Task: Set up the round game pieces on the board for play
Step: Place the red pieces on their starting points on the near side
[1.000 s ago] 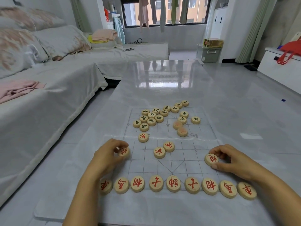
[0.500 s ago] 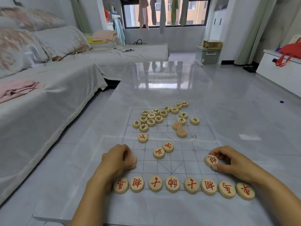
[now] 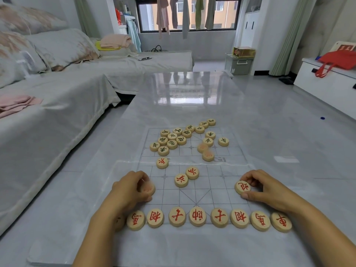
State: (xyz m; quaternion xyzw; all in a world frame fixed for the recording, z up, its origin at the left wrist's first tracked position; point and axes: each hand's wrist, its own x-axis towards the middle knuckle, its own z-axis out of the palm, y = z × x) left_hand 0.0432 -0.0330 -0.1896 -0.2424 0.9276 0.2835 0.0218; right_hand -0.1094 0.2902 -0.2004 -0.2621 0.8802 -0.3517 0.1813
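Found round pale wooden discs, flat, each stamped on top with one character in red or in dark ink. Counted eight red ones in a near row (image 3: 197, 216) along the closest line of the board (image 3: 210, 182), set almost edge to edge, plus a ninth half hidden under the left wrist.

Saw the right grip (image 3: 264, 187) pinching a red piece (image 3: 242, 187) between thumb and curled fingers, flat on the right side of the board, above the row. Saw the left grip (image 3: 131, 189) curled round a blurred piece (image 3: 148, 188) at the left side of the board, with its red mark barely readable.

Noted a pair of red pieces (image 3: 181, 180) touching each other near the middle, a single red piece (image 3: 162, 162) further up on the left, and two faint pieces (image 3: 208, 155) with smeared reddish marks just past the midline at the right. Noted the dark-marked pieces (image 3: 172, 140) bunched loosely on the far half, several touching, a few spilling past the far edge.

Took the board for a clear sheet with a thin printed grid, lying on a glossy grey bench (image 3: 192, 93). Made out a covered sofa (image 3: 48, 122) at the left with a pink cloth (image 3: 17, 103) on it, and a red bag (image 3: 339, 60) on a white cabinet at the right.
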